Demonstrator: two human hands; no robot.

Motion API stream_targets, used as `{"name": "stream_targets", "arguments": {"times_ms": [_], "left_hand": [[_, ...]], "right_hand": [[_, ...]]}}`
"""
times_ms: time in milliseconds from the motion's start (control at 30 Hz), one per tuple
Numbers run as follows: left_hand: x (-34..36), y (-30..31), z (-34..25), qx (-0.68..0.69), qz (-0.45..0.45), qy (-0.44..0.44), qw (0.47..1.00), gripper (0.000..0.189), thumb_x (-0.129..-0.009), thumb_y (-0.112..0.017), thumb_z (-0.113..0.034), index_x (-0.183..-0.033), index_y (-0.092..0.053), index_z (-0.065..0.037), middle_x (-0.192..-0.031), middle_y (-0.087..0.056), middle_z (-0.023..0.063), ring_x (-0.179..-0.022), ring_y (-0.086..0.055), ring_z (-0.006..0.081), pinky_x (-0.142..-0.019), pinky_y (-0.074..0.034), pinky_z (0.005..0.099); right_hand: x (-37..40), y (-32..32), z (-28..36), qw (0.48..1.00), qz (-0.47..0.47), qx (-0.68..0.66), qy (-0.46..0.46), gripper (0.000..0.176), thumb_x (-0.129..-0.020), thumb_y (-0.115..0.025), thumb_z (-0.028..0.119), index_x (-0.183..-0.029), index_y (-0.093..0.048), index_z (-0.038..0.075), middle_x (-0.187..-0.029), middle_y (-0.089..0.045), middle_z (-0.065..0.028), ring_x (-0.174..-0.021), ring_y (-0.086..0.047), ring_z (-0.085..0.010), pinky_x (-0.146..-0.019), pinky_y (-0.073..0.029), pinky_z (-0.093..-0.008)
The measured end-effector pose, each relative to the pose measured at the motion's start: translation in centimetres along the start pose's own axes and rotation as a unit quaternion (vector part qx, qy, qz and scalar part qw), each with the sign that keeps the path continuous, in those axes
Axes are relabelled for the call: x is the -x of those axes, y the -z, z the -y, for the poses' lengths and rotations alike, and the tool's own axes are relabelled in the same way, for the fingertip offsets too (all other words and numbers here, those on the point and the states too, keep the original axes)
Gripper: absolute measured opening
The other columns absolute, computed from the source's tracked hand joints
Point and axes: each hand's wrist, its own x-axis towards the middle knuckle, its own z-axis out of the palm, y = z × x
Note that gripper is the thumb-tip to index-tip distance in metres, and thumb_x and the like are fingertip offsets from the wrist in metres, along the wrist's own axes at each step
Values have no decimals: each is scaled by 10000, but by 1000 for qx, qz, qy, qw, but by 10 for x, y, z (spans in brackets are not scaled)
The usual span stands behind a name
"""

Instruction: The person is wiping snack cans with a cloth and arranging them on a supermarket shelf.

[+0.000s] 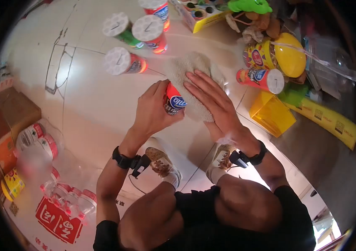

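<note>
My left hand point(153, 108) is wrapped round a red snack can point(175, 99) with a blue-and-white label. Over the can's right side lies a beige towel point(198, 109), pressed there by my right hand point(216, 102), whose fingers curve over the cloth. The towel hides the can's far end. Beyond my left hand stand several similar cans with patterned white lids, among them a red can point(138, 65) and a green can point(131, 38). Another red can point(258, 78) lies on its side to the right of the towel.
A yellow-lidded jar point(290, 55) and a yellow open box point(272, 113) sit at the right. At the far edge is a yellow carton point(203, 21) beside a green toy point(250, 6). Wrapped bottles point(71, 198) and a cardboard box point(19, 106) occupy the left. My shoes point(160, 161) rest on the tiled floor.
</note>
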Motion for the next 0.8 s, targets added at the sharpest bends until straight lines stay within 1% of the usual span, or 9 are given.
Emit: {"name": "stream_targets", "arguments": {"times_ms": [100, 167, 300, 367, 500, 567, 700, 767, 800], "left_hand": [[5, 14, 7, 19, 7, -24, 1000, 657, -638, -788, -258, -1179, -560, 36, -990, -643, 196, -892, -647, 366, -773, -547, 430], [3, 22, 6, -16, 25, -26, 999, 607, -620, -784, -241, -1107, -554, 37, -942, -623, 190, -854, -625, 391, -733, -532, 439], [0, 20, 3, -35, -7, -58, 998, 619, -631, -786, -241, -1137, -561, 34, -967, -640, 180, -869, -639, 369, -743, -544, 426], [0, 18, -5, -45, 12, -35, 998, 612, -631, -789, -233, -1139, -570, 27, -963, -644, 172, -858, -645, 355, -751, -550, 428], [0, 10, -5, -55, -19, -63, 996, 577, -654, -784, -272, -1110, -577, 14, -905, -655, 154, -797, -661, 329, -670, -559, 413], [1, 11, -8, 51, 46, 45, 997, 573, -662, -793, -264, -1116, -585, 16, -894, -667, 160, -773, -673, 319, -690, -565, 378], [6, 5, 3, 124, 24, 63, 990, 558, -675, -801, -226, -1134, -590, 10, -914, -691, 149, -778, -697, 280, -726, -573, 352], [7, 5, 11, 212, -15, 139, 967, 575, -687, -814, -196, -1175, -582, 2, -1008, -702, 146, -872, -708, 237, -785, -576, 359], [6, 7, 13, 209, -17, 139, 968, 575, -687, -814, -196, -1175, -582, 2, -1008, -702, 146, -872, -708, 237, -785, -576, 359]], "right_hand": [[-10, -3, 6, 999, 31, -10, -8, 791, -706, -613, 18, -1470, -417, 64, -1534, -371, -146, -1433, -321, -365, -1185, -282, -467], [-18, -3, 5, 997, 54, -44, -30, 791, -716, -572, -13, -1482, -394, 68, -1535, -368, -151, -1442, -308, -354, -1195, -263, -455], [-22, -1, -4, 996, 50, -53, -42, 776, -734, -544, -30, -1487, -382, 69, -1538, -360, -160, -1446, -304, -340, -1202, -250, -443], [-19, -1, -10, 987, 24, -119, -102, 768, -736, -522, -48, -1482, -390, 74, -1539, -362, -151, -1445, -309, -330, -1199, -259, -438], [-15, 3, -5, 994, 28, -63, -83, 736, -739, -520, -57, -1458, -431, 73, -1527, -393, -136, -1435, -334, -321, -1190, -279, -434], [-13, 6, -4, 997, 21, -70, -27, 698, -734, -521, -55, -1420, -484, 66, -1473, -475, -124, -1404, -389, -322, -1169, -314, -426], [1, 6, -27, 995, 0, -102, 13, 626, -761, -521, 0, -1386, -514, 38, -1421, -536, -131, -1361, -454, -333, -1141, -353, -431], [11, 9, -33, 978, -14, -208, -16, 534, -813, -522, 55, -1344, -537, 6, -1367, -578, -151, -1297, -523, -323, -1102, -397, -434], [23, 5, -41, 978, -13, -210, -13, 534, -813, -522, 55, -1344, -537, 6, -1367, -578, -151, -1297, -523, -323, -1102, -397, -434]]}}
